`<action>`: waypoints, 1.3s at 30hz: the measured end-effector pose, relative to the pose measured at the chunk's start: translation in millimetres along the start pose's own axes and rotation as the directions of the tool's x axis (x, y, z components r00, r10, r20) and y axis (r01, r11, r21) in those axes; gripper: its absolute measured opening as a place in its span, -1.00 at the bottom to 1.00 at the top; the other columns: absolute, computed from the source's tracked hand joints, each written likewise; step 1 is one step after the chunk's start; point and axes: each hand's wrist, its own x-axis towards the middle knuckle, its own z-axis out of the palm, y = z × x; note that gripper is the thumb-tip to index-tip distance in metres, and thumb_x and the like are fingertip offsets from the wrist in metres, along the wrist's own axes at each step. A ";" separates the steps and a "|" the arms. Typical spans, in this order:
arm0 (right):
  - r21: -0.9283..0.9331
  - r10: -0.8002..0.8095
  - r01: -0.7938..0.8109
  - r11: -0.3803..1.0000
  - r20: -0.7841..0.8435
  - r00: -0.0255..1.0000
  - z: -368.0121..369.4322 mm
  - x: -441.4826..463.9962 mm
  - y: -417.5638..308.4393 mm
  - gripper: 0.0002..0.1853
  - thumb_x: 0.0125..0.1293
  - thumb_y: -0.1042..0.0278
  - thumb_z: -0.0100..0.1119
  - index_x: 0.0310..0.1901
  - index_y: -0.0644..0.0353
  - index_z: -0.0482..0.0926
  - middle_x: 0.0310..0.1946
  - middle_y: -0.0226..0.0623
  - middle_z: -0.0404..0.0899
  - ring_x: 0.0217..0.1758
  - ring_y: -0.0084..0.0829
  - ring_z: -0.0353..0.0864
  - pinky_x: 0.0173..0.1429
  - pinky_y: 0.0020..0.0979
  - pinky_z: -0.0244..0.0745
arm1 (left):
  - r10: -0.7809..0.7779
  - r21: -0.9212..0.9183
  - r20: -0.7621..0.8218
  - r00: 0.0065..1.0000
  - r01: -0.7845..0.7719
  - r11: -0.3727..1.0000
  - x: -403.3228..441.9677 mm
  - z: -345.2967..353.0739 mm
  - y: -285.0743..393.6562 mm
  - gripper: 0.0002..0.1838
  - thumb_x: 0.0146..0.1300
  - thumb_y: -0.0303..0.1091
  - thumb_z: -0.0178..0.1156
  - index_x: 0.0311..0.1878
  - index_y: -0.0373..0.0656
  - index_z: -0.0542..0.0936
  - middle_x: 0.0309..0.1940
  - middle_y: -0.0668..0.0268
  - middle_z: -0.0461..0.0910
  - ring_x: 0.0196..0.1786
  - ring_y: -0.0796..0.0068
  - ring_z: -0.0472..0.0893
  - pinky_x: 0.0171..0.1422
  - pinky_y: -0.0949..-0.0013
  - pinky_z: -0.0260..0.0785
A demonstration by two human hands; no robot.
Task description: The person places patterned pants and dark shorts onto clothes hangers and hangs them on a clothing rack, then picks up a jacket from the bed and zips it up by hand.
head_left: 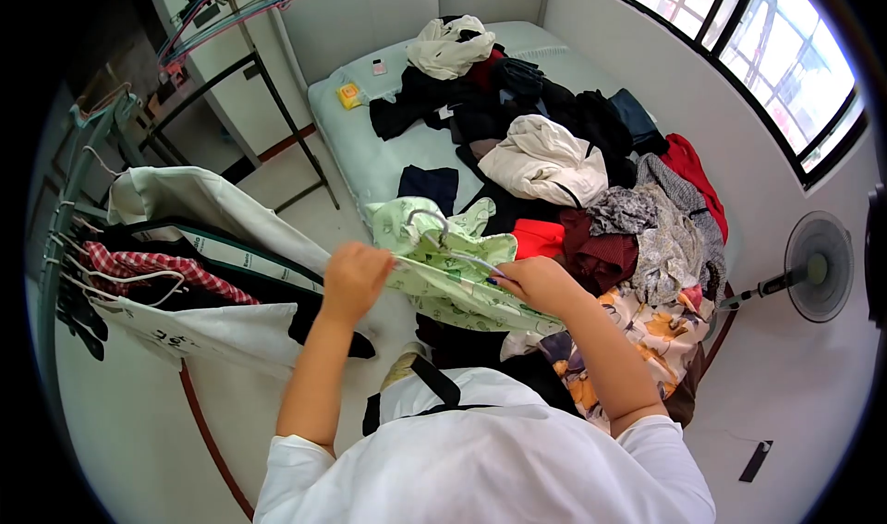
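Clock read from the person's spot, 12 straight ahead. The green garment (480, 307) was up in the air at 12, between both hands, on the near side of the bed (346, 159). Left hand (358, 279), about 11, was fisted on the garment's edge; right hand (545, 284), about 1, had a narrow pinch on one end of a hanger (475, 261). Hook stuck up clear of the cloth; couldn't tell how far in the other end sat. Step in hand, my read: working the hanger into the garment. Next move called for a taut left grip, the right-hand end tucked under the cloth, then the shoulders levelled. Clothes rack (71, 188) with hung items stood at 9–10, clothes pile (545, 159) on the bed at 12–1, fan (817, 267) at 2–3.
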 end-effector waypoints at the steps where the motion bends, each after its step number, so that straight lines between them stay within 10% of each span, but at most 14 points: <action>1: 0.002 0.001 -0.001 1.000 -0.002 1.000 -1.1 1.5 -2.8 -0.75 0.24 0.17 -0.03 -0.36 0.18 0.48 -0.58 -0.12 0.49 -0.47 -0.09 0.48 -0.36 -0.13 0.34 | 0.074 -0.066 0.022 0.997 -0.072 0.995 2.6 2.6 9.6 -0.85 -0.06 -0.38 0.26 -0.45 -0.11 0.47 -0.55 0.38 0.46 -0.40 0.34 0.45 -0.34 0.31 0.28; 15: -0.057 -0.030 0.026 0.998 -0.063 0.998 -13.4 -5.6 10.3 -0.79 0.14 0.21 0.08 -0.31 0.16 0.55 -0.51 -0.22 0.52 -0.41 -0.17 0.50 -0.32 -0.24 0.38 | 0.084 -0.532 0.349 0.933 0.124 0.837 2.2 -19.9 23.0 -0.73 -0.23 -0.50 0.30 -0.43 -0.17 0.42 -0.14 0.28 0.50 0.02 0.18 0.39 0.13 0.25 0.20; 18: -0.024 -0.037 0.035 0.999 -0.094 0.995 -18.4 -5.9 10.6 -0.79 0.15 0.23 0.09 -0.32 0.19 0.55 -0.53 -0.19 0.50 -0.42 -0.15 0.49 -0.32 -0.25 0.37 | -0.225 -0.431 0.196 0.954 0.290 0.854 -9.4 -5.8 5.7 -0.66 -0.18 -0.38 0.33 -0.29 -0.16 0.44 -0.13 0.28 0.50 0.05 0.16 0.39 0.13 0.21 0.19; 25: 0.134 0.027 -0.020 0.991 -0.053 0.998 -36.3 -5.0 13.4 -0.78 0.14 0.22 0.12 -0.36 0.22 0.59 -0.59 -0.14 0.50 -0.51 -0.15 0.47 -0.36 -0.25 0.35 | -0.146 -0.277 0.250 0.957 0.215 0.936 -13.8 12.7 -21.2 -0.55 -0.06 -0.35 0.28 -0.03 -0.14 0.45 0.04 0.23 0.43 0.11 0.20 0.38 0.15 0.21 0.19; 35: 0.122 -0.029 0.044 0.992 -0.122 0.992 -49.1 -3.7 14.3 -0.80 0.12 0.27 0.13 -0.41 0.25 0.55 -0.61 -0.17 0.48 -0.54 -0.19 0.46 -0.42 -0.29 0.33 | -0.014 -0.329 0.226 0.974 0.090 0.940 13.7 26.9 -13.2 -0.70 -0.02 -0.40 0.24 -0.16 -0.17 0.52 -0.14 0.24 0.52 -0.05 0.21 0.47 0.06 0.25 0.24; 39: 0.074 -0.089 0.111 0.991 -0.254 0.963 -45.0 -6.9 20.4 -0.83 0.10 0.32 0.14 -0.42 0.26 0.55 -0.61 -0.18 0.47 -0.54 -0.22 0.47 -0.44 -0.32 0.33 | -0.238 -0.498 0.287 0.928 0.356 0.790 10.2 29.7 -24.1 -0.83 0.12 -0.45 0.10 -0.21 -0.24 0.51 -0.32 0.21 0.55 -0.24 0.26 0.52 -0.10 0.35 0.31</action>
